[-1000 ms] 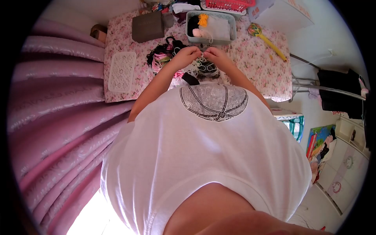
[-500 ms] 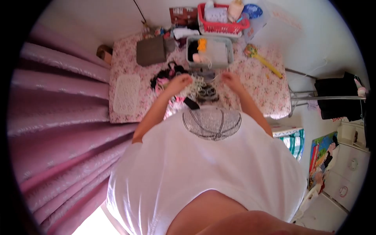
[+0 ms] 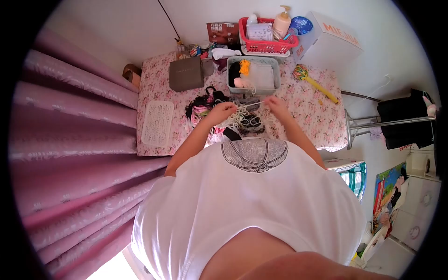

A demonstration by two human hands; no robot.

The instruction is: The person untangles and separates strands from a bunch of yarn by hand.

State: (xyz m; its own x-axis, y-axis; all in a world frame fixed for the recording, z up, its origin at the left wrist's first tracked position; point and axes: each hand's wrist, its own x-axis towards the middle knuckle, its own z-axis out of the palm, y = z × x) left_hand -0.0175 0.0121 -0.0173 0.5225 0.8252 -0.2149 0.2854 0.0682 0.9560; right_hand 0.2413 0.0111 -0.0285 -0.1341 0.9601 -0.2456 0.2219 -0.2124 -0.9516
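Note:
Over the middle of the flowered table, my left hand (image 3: 223,112) pinches a white strand of yarn (image 3: 250,105). The strand runs taut across to my right hand (image 3: 277,108), whose fingers are closed on its other end. Below and between both hands lies a loose tangle of white yarn (image 3: 242,120), partly over a dark bundle (image 3: 253,122). A heap of black and pink yarn (image 3: 200,108) lies beside my left hand. Just beyond the hands stands a grey-green basket (image 3: 230,88) holding orange, pale pink, black and white items.
The flowered table (image 3: 310,126) also bears a white lace-patterned tray (image 3: 157,123), a dark grey box (image 3: 186,73), a yellow-handled object (image 3: 322,89) and a red basket (image 3: 270,45) with bottles. A white carton (image 3: 326,44) stands at the back right. Pink curtains (image 3: 84,140) hang on the left.
My hands were close together, then moved apart, and a white strand now stretches between them. The view has tilted, showing more of the table's back and the red basket.

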